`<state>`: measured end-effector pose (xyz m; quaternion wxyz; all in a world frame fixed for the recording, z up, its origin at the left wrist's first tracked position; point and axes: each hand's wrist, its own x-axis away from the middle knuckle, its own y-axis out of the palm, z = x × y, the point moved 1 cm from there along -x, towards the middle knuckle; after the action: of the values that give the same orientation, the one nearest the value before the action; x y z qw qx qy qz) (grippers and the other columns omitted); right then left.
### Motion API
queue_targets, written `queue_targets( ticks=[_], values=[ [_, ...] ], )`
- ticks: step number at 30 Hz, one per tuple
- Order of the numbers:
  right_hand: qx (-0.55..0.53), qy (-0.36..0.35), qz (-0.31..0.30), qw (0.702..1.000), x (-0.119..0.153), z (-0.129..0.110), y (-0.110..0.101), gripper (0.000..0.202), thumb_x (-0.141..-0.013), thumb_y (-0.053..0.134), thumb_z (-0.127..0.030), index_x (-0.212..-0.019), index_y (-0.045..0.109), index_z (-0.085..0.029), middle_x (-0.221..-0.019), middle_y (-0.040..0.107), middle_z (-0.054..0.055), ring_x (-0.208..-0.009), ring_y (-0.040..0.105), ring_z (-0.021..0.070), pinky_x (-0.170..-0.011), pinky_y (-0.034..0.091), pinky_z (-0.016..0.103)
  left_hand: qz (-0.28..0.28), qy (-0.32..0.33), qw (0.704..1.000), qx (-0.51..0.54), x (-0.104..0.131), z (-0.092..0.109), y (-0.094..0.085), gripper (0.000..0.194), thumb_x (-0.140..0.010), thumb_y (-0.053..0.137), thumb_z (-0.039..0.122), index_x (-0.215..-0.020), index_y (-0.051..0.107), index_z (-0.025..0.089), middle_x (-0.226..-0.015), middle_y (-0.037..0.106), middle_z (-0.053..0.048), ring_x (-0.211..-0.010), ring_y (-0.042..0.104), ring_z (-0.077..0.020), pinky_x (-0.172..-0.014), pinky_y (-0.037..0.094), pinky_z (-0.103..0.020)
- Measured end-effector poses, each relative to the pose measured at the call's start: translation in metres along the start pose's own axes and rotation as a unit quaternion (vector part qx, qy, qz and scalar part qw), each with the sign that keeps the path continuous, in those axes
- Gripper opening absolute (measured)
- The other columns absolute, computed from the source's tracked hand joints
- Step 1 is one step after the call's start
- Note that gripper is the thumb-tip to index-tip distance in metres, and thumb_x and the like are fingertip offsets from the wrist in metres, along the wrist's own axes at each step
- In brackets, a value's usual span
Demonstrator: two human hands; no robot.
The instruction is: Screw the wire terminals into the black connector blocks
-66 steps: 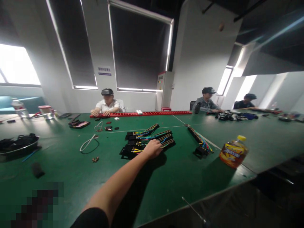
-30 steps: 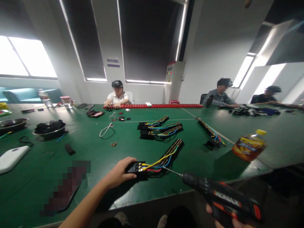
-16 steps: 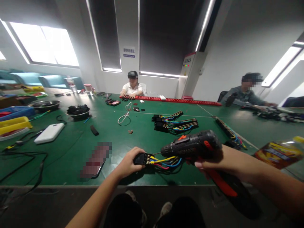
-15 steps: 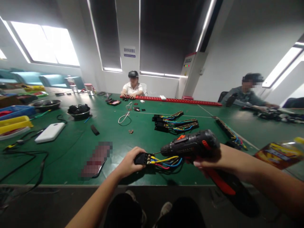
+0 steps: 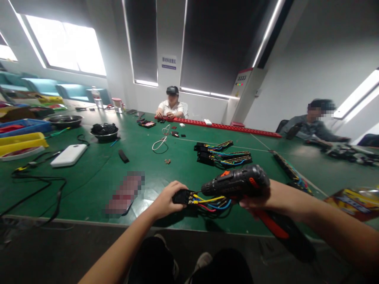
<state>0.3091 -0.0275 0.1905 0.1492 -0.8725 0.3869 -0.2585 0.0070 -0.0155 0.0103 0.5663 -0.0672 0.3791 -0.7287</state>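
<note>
Holds a boxy black block (image 5: 180, 197) with glossy coloured wires (image 5: 211, 200) near the smooth green table's (image 5: 89, 197) front edge, with left hand (image 5: 168, 201) closed on its end; grips a black-and-orange drill (image 5: 237, 183) with right hand (image 5: 260, 201) wrapped round the handle (image 5: 284, 228), slender bit (image 5: 197, 192) at metal terminals (image 5: 191, 198).

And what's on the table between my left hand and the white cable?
A small cluster of brassy bits, too small to identify, lies between your left hand and the white cable; the head view shows it.

Drill (image 5: 233, 182) — black and orange.
</note>
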Motion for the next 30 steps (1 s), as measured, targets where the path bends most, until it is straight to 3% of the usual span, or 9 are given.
queue_targets(
  ticks=[5,10,14,16,20,25,30],
  values=[
    [0.155,-0.010,-0.096,0.983,-0.020,-0.042,-0.010,0.017,-0.076,0.073,-0.030,-0.086,0.067,-0.017,-0.063,0.060,-0.003,-0.056,0.053,0.0117,-0.047,0.043,0.020,-0.013,0.021,1.000,0.015,-0.002,0.000,-0.001,0.041,-0.073,0.069,0.022,-0.113,0.063,0.024,-0.110,0.061,-0.003,-0.104,0.057,-0.0226,-0.094,0.045,-0.032],
    [0.245,-0.030,-0.225,0.942,-0.055,-0.095,-0.013,0.032,-0.066,0.074,-0.017,-0.097,0.068,-0.016,-0.082,0.065,-0.001,-0.072,0.059,0.0140,-0.062,0.050,0.023,-0.012,0.044,0.999,0.022,-0.004,-0.005,0.001,0.041,-0.073,0.072,0.024,-0.114,0.063,0.023,-0.109,0.060,-0.003,-0.102,0.057,-0.0225,-0.093,0.044,-0.033],
    [0.300,0.022,-0.277,0.913,-0.083,-0.109,-0.016,0.028,-0.064,0.073,-0.021,-0.091,0.068,-0.016,-0.080,0.067,0.000,-0.078,0.061,0.0179,-0.070,0.052,0.029,0.008,0.041,0.999,-0.015,-0.003,-0.012,0.003,0.041,-0.073,0.076,0.030,-0.112,0.064,0.024,-0.108,0.063,-0.003,-0.103,0.057,-0.0238,-0.092,0.043,-0.034],
    [0.318,0.033,-0.279,0.906,-0.095,-0.109,-0.017,0.024,-0.063,0.073,-0.021,-0.087,0.068,-0.017,-0.076,0.067,0.000,-0.078,0.062,0.0187,-0.071,0.053,0.031,0.013,0.038,0.999,-0.031,-0.003,-0.015,0.004,0.041,-0.073,0.077,0.034,-0.112,0.065,0.025,-0.108,0.064,-0.003,-0.104,0.057,-0.0247,-0.094,0.041,-0.036],
    [0.318,0.048,-0.223,0.920,-0.111,-0.107,-0.016,0.020,-0.062,0.076,-0.023,-0.077,0.065,-0.018,-0.070,0.065,0.000,-0.067,0.061,0.0167,-0.061,0.051,0.029,0.018,0.023,0.999,-0.040,-0.003,-0.016,0.005,0.042,-0.073,0.078,0.039,-0.110,0.065,0.024,-0.109,0.065,-0.004,-0.107,0.056,-0.0262,-0.095,0.039,-0.038],
    [0.263,0.087,-0.203,0.939,-0.111,-0.106,-0.018,0.023,-0.058,0.075,-0.024,-0.076,0.061,-0.018,-0.062,0.059,-0.004,-0.052,0.056,0.0125,-0.049,0.047,0.026,0.013,0.000,0.999,-0.045,-0.003,-0.015,0.006,0.043,-0.071,0.079,0.038,-0.110,0.065,0.026,-0.111,0.065,-0.003,-0.111,0.054,-0.0273,-0.098,0.035,-0.040],
    [0.232,0.105,-0.214,0.943,-0.112,-0.099,-0.025,0.024,-0.059,0.073,-0.023,-0.077,0.059,-0.017,-0.059,0.058,-0.005,-0.051,0.055,0.0114,-0.048,0.046,0.024,0.009,-0.025,0.998,-0.049,-0.004,-0.015,0.007,0.045,-0.070,0.079,0.038,-0.111,0.065,0.027,-0.113,0.065,-0.003,-0.113,0.053,-0.0276,-0.100,0.031,-0.043]
  ],
)
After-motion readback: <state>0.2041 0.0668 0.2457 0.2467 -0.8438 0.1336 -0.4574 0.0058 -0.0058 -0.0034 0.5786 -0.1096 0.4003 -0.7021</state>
